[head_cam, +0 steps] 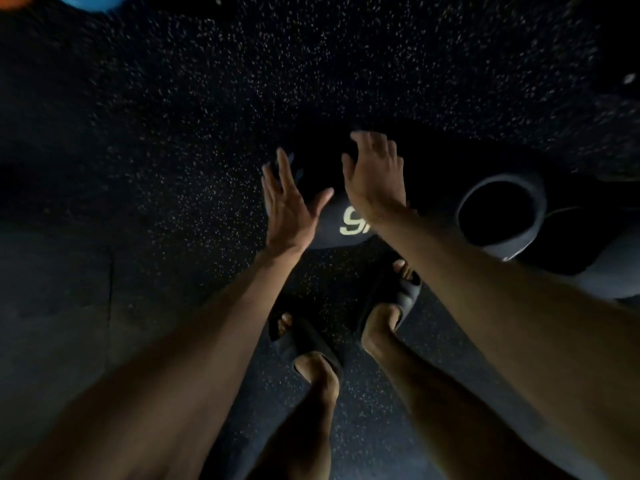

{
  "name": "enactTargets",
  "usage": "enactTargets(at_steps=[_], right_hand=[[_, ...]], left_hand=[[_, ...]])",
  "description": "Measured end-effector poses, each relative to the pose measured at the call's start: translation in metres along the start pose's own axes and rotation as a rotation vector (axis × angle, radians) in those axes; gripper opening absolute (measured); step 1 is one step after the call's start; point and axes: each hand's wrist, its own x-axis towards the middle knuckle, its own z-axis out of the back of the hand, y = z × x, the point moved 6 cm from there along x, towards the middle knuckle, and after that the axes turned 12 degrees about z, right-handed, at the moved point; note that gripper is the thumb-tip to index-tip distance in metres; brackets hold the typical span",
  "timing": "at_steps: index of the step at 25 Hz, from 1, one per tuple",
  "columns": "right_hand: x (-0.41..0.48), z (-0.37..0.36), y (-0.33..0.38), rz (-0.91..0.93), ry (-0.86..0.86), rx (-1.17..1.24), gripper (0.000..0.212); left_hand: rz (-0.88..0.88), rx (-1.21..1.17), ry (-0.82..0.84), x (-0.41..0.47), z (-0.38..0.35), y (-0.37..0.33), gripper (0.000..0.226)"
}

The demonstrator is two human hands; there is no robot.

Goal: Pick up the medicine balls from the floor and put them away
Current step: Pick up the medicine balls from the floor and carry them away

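Dark rubber gym floor [173,116], flecked with pale specks, fills the view and carries everything. Nearest, the person's feet stand in black slide sandals [306,342], toes just short of the task's thing. That thing is a black round medicine ball [329,232] printed with a pale "9", resting on the floor straight ahead of the feet.

Both arms reach down to it. The left hand [287,206] stands at the ball's left flank, palm facing inward, fingers straight and spread, thumb angled across the ball. The right hand [375,178] is over its upper right side, fingers loosely bent and released. Neither hand grips anything. Whether the palms already touch the ball cannot be told in this dim light.

The ball lies between the two palms, so the coming move looks like a squeeze inward and a lift. Being round, it has no long axis, and both hands seem equally near.

Just right of the ball sits a dark ring-shaped hollow object [535,199], which narrows the room for the right hand. To the left the floor lies open. Far off at the upper left edge are a blue ball [91,1] and something orange [10,0].
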Motion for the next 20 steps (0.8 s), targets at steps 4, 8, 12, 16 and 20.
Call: enactTargets(at_steps=[4, 8, 12, 16, 20], right_hand=[[-0.051, -0.014, -0.006, 0.118, 0.146, -0.024, 0.07], [0.001, -0.006, -0.011, 0.049, 0.158, 0.07, 0.082], [0.058, 0.015, -0.032, -0.043, 0.194, 0.168, 0.077], [0.061, 0.024, -0.049, -0.098, 0.189, 0.166, 0.08], [0.043, 0.03, -0.047, -0.12, 0.245, 0.145, 0.072]], left_hand=[[0.189, -0.072, -0.188, 0.046, 0.029, -0.05, 0.102], [0.013, 0.054, -0.231, 0.059, 0.033, -0.074, 0.079], [-0.072, 0.153, -0.115, 0.053, 0.014, -0.058, 0.085], [-0.113, 0.199, -0.03, 0.067, 0.018, -0.082, 0.078], [-0.067, 0.238, 0.109, 0.071, 0.028, -0.096, 0.076]])
